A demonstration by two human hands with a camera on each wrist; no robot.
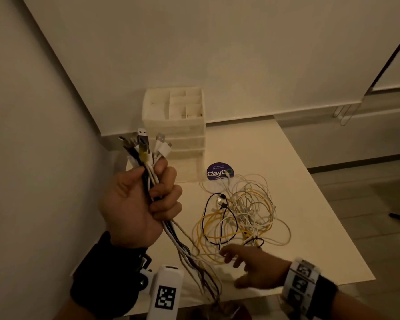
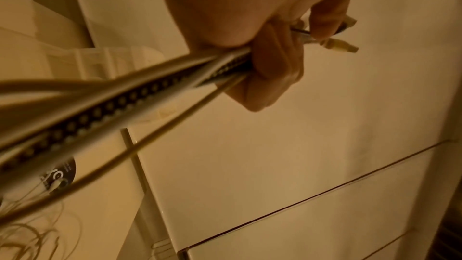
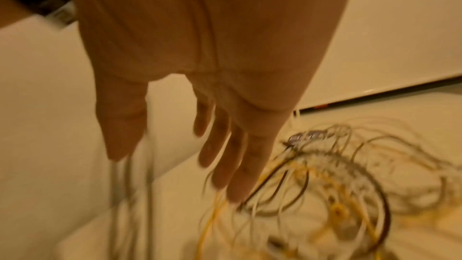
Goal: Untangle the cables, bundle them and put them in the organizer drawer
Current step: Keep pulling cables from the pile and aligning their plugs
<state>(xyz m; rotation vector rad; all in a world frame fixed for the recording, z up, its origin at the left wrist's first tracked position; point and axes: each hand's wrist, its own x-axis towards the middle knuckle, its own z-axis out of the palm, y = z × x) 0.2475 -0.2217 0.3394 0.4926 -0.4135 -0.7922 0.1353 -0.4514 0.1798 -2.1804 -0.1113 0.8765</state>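
Observation:
My left hand (image 1: 146, 199) is raised above the table's left side and grips a bundle of cable ends (image 1: 146, 148), white, yellow and black plugs sticking up out of the fist. In the left wrist view the same hand (image 2: 272, 50) is curled round the cables (image 2: 125, 104), which run down toward the table. A tangled heap of white, yellow and black cables (image 1: 243, 211) lies mid-table. My right hand (image 1: 247, 262) hovers at the heap's near edge, fingers spread and straight (image 3: 225, 155), holding nothing. The white organizer with drawers (image 1: 174, 125) stands at the back by the wall.
A round purple sticker (image 1: 219, 172) lies on the white table (image 1: 298, 227) just in front of the organizer. Walls close in at the left and back. The table's near edge runs below my right wrist, and its right edge drops to the floor.

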